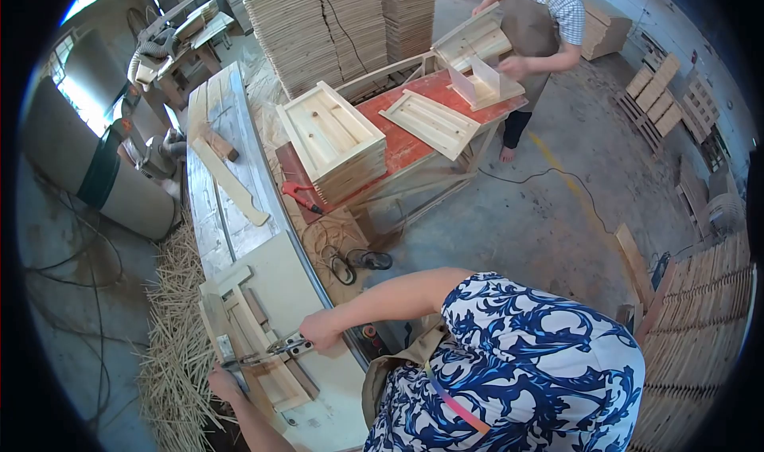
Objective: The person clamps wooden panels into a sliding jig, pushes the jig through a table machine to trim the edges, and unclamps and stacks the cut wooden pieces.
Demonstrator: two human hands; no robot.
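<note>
On a pale board (274, 265) on the machine table lies a small wooden frame (253, 313) with several slats. A metal clamp (274, 347) with a perforated plate spans it. My right hand (320, 329) is closed around the near end of this clamp. At the frame's outer edge, my left hand (226, 383) has its fingers curled beside a small metal block (226, 347); what it grips is partly hidden. A flat wooden strip (227, 177) and a short wood block (220, 145) lie further up the table.
Thin wood offcuts (179, 333) heap along the table's left side. A red table (414, 94) carries stacked wooden panels (330, 130); a red air gun (301, 196) is at its corner. A co-worker (541, 22) handles panels there. Tall board stacks (314, 34) stand behind; cables cross the floor.
</note>
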